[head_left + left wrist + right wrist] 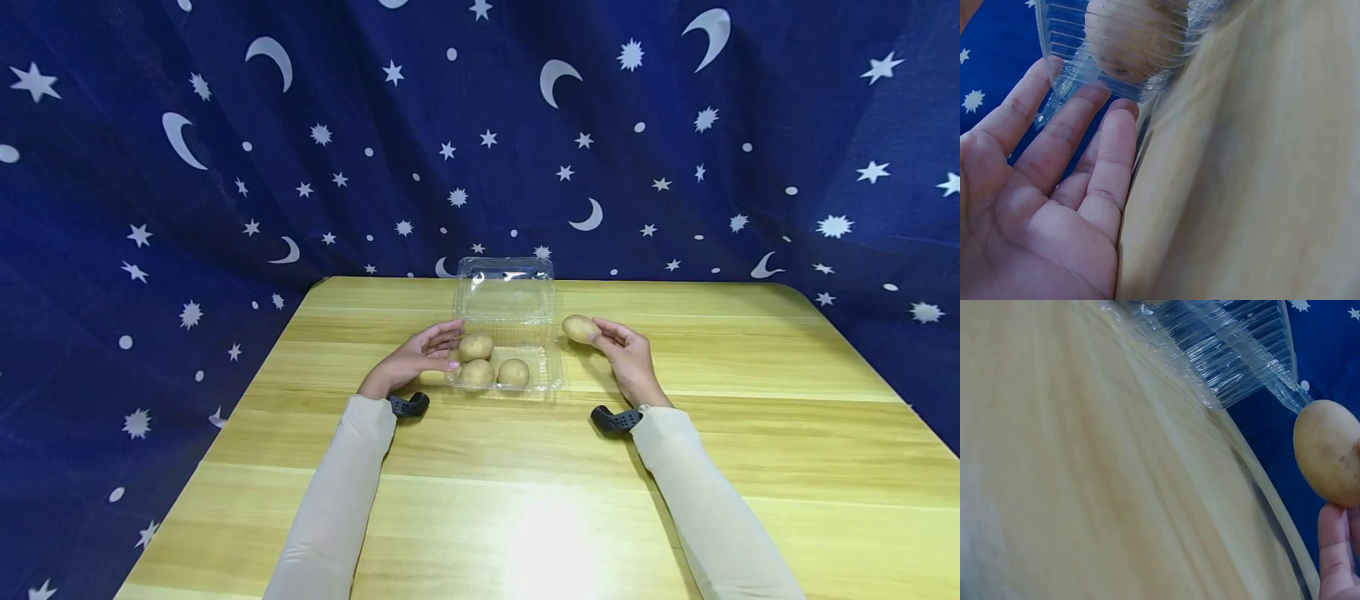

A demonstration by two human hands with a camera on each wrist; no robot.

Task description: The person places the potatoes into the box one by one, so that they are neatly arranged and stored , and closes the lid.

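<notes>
A clear plastic clamshell box (pixel 546 367) lies on the table with its lid (pixel 504 292) raised at the back. Three potatoes sit inside: one at the back left (pixel 476 347), one at the front left (pixel 476 374) and one at the front middle (pixel 513 372). At the box's left side is my left hand (pixel 417 353); in the left wrist view its fingers (pixel 1116 144) are extended, fingertips at the ribbed wall. My right hand (pixel 628 357) pinches another potato (pixel 578 328) between thumb and fingers, just right of the box and above the table.
The wooden table (pixel 465 500) reaches back to a dark blue curtain (pixel 420 108) with white moons and stars. Black wrist devices (pixel 617 419) are worn at both light-coloured sleeves (pixel 330 500). Bright glare lies on the tabletop near the front.
</notes>
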